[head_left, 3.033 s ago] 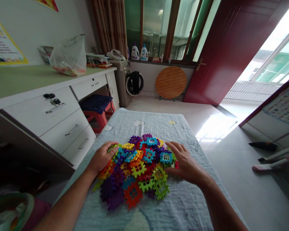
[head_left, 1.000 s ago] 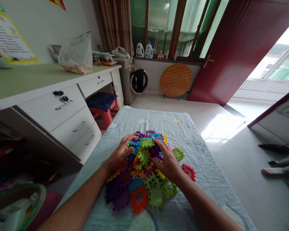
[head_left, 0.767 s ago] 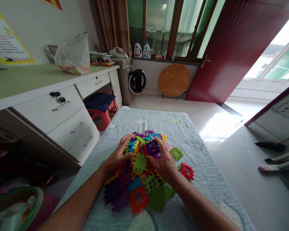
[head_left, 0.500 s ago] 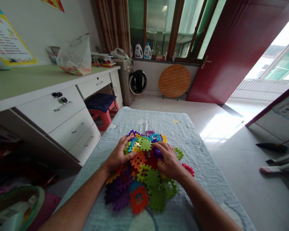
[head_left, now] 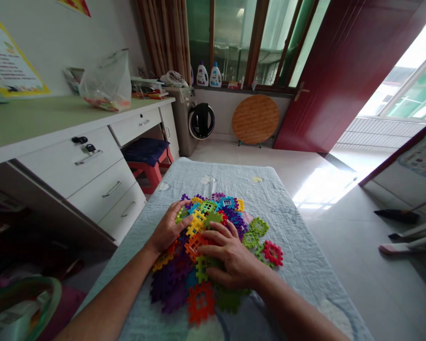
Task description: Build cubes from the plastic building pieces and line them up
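Note:
A heap of plastic interlocking tiles (head_left: 199,222) in many colours lies on the cloth-covered table. My left hand (head_left: 168,227) rests against the heap's left side, thumb and fingers apart, beside yellow and blue tiles. Fingers spread, my right hand (head_left: 230,253) lies over the middle and right of the heap, covering green tiles. An orange window tile (head_left: 201,301) is at the near edge and a purple tile (head_left: 175,296) to its left. Right of the hand lie a red window tile (head_left: 273,253) and a green window tile (head_left: 259,227). Tiles under both hands are hidden.
A pale blue patterned cloth (head_left: 230,175) covers the table. To the left stands a white desk (head_left: 57,161) with drawers and a plastic bag (head_left: 108,85) on it. A red stool (head_left: 151,173), a washing machine (head_left: 184,118) and a round wooden board (head_left: 255,119) are farther back.
My right hand has moved left and nearer to me across the heap, uncovering purple, green and red tiles on the right. My left hand has shifted slightly left. The camera view has turned slightly.

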A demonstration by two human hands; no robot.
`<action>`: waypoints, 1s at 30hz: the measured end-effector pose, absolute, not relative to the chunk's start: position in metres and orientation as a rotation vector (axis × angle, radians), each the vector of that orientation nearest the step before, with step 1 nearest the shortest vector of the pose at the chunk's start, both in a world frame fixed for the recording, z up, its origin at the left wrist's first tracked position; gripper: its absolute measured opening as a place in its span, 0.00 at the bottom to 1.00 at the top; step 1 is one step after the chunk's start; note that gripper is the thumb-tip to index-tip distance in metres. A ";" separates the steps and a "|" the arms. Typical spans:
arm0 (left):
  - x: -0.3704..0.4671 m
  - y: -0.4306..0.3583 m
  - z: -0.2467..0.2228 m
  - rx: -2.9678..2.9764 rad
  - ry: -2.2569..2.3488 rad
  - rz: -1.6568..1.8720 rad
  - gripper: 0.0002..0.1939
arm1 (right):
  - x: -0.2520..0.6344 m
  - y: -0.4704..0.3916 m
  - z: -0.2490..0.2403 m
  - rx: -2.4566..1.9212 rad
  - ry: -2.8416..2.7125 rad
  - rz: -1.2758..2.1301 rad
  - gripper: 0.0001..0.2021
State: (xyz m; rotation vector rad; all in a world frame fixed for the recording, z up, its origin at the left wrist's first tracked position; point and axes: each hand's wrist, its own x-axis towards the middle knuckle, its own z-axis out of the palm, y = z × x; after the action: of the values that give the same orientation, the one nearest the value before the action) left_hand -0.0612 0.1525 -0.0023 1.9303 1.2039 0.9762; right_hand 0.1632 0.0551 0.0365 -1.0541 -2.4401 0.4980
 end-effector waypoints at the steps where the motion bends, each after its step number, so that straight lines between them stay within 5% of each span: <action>1: -0.062 0.153 -0.002 1.942 1.219 0.979 0.23 | 0.162 0.055 0.037 -1.047 -2.446 0.485 0.21; 7: -0.066 0.153 -0.004 1.910 1.211 0.949 0.25 | 0.178 0.065 0.030 -1.185 -2.327 0.349 0.26; 18: -0.067 0.152 0.002 1.523 0.968 0.958 0.27 | 0.229 0.082 0.019 -1.463 -1.873 0.302 0.08; 25: -0.058 0.147 0.002 1.588 0.940 0.912 0.31 | 0.211 0.081 0.010 -1.473 -2.017 0.383 0.29; 30: -0.058 0.149 -0.002 1.607 0.985 0.946 0.29 | 0.194 0.077 0.018 -1.169 -1.977 0.599 0.31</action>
State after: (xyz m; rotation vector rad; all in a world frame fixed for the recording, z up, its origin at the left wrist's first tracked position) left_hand -0.0578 0.1489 -0.0016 1.6067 0.9852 0.9461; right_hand 0.1939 0.0768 0.0182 -1.1688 -1.9775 0.5987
